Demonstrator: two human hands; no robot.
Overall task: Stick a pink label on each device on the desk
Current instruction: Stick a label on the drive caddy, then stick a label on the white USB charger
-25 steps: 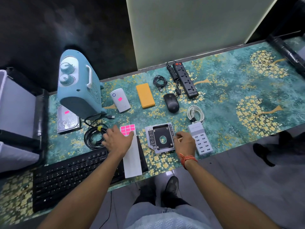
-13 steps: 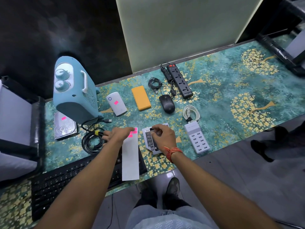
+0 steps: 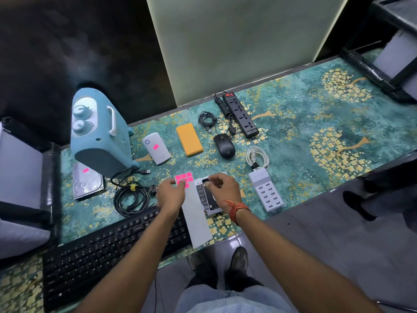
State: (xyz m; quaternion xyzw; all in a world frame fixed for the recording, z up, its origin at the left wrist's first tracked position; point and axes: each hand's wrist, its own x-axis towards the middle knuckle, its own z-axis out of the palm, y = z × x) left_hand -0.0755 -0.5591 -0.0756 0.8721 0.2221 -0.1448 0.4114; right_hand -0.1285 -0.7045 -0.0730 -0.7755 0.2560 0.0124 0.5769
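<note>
Both hands (image 3: 171,194) low over label sheet (image 3: 194,206)

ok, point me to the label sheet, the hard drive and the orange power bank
label sheet (image 3: 195,219): head view, bare white backing below the pink labels.
hard drive (image 3: 86,184): head view, middle of its metal top.
orange power bank (image 3: 189,139): head view, centre of its flat face.

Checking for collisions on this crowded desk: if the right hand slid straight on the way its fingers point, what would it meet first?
Probably the label sheet: the right hand points left over the drive caddy, toward the sheet's pink labels. Height is unclear.
</note>
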